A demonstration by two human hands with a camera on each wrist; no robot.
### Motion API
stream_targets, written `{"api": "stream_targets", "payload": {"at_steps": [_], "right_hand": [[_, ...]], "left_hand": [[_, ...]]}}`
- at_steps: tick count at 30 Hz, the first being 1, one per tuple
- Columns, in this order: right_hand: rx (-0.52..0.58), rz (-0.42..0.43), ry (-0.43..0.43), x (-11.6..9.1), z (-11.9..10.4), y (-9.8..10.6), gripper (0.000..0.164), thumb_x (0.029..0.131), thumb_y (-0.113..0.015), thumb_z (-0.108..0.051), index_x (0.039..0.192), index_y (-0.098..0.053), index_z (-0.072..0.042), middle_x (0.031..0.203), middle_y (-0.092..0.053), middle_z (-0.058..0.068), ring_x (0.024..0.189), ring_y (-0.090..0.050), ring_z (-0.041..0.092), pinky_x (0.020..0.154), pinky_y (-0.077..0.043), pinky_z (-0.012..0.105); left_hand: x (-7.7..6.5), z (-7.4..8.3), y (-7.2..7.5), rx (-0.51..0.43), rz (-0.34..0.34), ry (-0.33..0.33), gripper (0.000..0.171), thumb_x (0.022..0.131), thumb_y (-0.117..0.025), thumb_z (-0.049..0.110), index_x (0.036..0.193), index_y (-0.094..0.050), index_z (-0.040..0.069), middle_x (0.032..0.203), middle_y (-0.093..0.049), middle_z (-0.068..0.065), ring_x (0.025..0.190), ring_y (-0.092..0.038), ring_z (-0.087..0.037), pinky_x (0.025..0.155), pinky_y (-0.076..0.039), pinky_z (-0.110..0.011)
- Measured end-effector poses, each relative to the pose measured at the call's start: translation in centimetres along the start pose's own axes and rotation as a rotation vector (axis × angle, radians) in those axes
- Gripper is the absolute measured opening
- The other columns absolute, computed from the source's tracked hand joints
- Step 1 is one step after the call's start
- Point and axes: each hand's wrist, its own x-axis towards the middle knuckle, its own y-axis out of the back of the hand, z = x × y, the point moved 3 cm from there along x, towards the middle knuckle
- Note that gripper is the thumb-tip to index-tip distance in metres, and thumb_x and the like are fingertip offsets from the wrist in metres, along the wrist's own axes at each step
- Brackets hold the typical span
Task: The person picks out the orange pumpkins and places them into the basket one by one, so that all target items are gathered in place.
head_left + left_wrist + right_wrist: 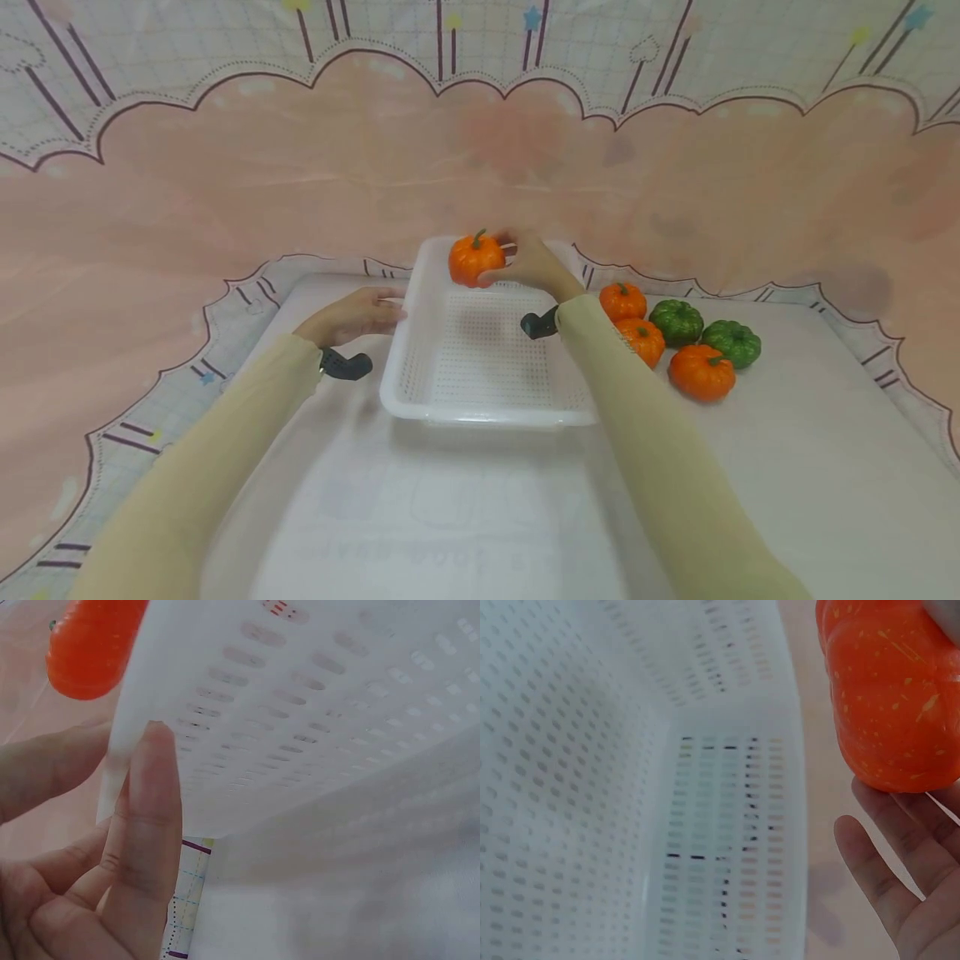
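A white perforated plastic basket [487, 414] sits in the middle of the head view, with a shadow on the table along its near side. My left hand [352, 317] pinches its left rim; in the left wrist view, fingers [146, 817] lie against the outer wall [247, 735]. Over the far end of the basket, my right hand [531, 265] holds an orange toy pumpkin [471, 262] with a green stem. In the right wrist view fingertips [870, 795] touch the pumpkin's [892, 697] lower end, beside the basket's rim [799, 787].
Right of the basket, on the white table [480, 508], are more orange pumpkins [702, 373] and two green pumpkins [677, 322], [732, 342] side by side. My right sleeve [645, 417] passes in front of the nearest ones. A patterned cloth [375, 167] hangs behind the table.
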Motion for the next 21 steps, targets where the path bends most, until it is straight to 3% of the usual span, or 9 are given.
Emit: {"api": "stream_targets", "payload": {"at_steps": [5, 21], "right_hand": [[0.012, -0.037, -0.080, 0.2, 0.4, -1.1, 0.070, 0.074, -0.079, -0.029, 0.133, -0.044, -0.011, 0.137, -0.048, 0.008, 0.124, -0.047, 0.027, 0.101, -0.047, 0.042], [0.050, -0.115, -0.119, 1.5, 1.6, -4.2, 0.069, 0.074, -0.079, -0.027, 0.133, -0.046, -0.013, 0.140, -0.047, 0.004, 0.126, -0.047, 0.024, 0.104, -0.045, 0.044]], "left_hand": [[0.0, -0.1, 0.1, -0.001, -0.006, -0.006, 0.055, 0.095, -0.050, 0.004, 0.144, -0.027, -0.003, 0.140, -0.044, -0.026, 0.099, -0.061, -0.003, 0.100, -0.048, -0.037], [-0.1, -0.1, 0.0, -0.008, 0.022, 0.041, 0.058, 0.095, -0.053, 0.008, 0.146, -0.026, 0.001, 0.143, -0.040, -0.026, 0.108, -0.059, -0.014, 0.106, -0.041, -0.047]]}}
